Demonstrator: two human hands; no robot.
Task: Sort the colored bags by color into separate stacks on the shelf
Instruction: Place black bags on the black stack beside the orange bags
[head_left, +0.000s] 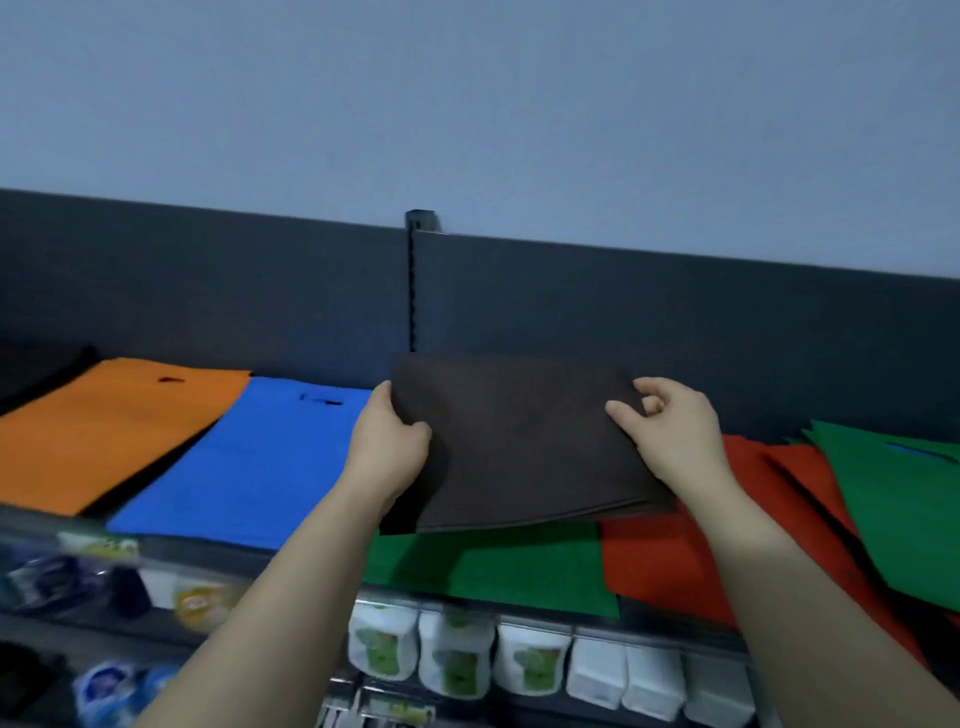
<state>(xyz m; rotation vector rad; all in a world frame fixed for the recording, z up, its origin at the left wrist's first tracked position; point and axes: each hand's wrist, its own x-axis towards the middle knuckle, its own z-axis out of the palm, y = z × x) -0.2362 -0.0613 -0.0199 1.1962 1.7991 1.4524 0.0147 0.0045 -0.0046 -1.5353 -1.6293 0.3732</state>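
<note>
A stack of dark brown bags (524, 447) is held above the shelf (208, 558) between both hands. My left hand (389, 447) grips its left edge, thumb on top. My right hand (670, 431) pinches its right edge. Under the brown stack lies a green bag (498, 571), with red bags (670, 561) to its right and more green bags (898, 499) at the far right. To the left lie a blue stack (249, 462) and an orange stack (114, 431), each flat on the shelf. A black bag (47, 369) shows at the far left.
A dark back panel (208, 291) with a slotted upright (413, 291) runs behind the shelf. Below the shelf edge hang white packets (457, 660) and other packaged goods (104, 582) on a lower level.
</note>
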